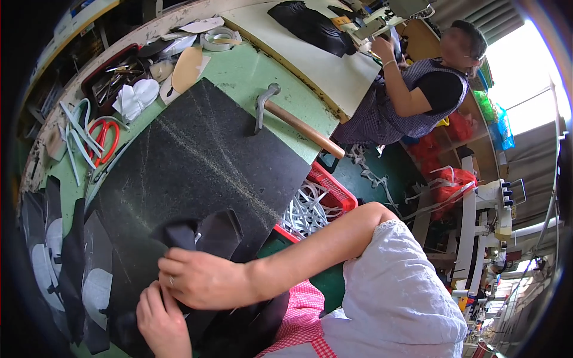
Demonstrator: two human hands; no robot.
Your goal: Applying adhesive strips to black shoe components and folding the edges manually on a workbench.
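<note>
My right hand (203, 279), with a ring on one finger, reaches across with its fingers curled down on a black sheet-like piece (219, 234), perhaps leather or cloth. Close beside it, my left hand (162, 322) pinches at the same dark material, and the fingertips of both hands nearly meet. Part of the piece folds up above the right hand, with a small pale strip on it. Its lower part is hidden under my hands and wrist. Beneath lies a dark stone-like slab (197, 161) with pale scratches.
A hammer (298, 125) rests across the slab's far corner. Red-handled scissors (104, 141) and pale strips lie left. Black pieces with white patches (97, 285) line the left edge. A red basket (334, 190) of strips stands right. Another person (412, 89) works beyond.
</note>
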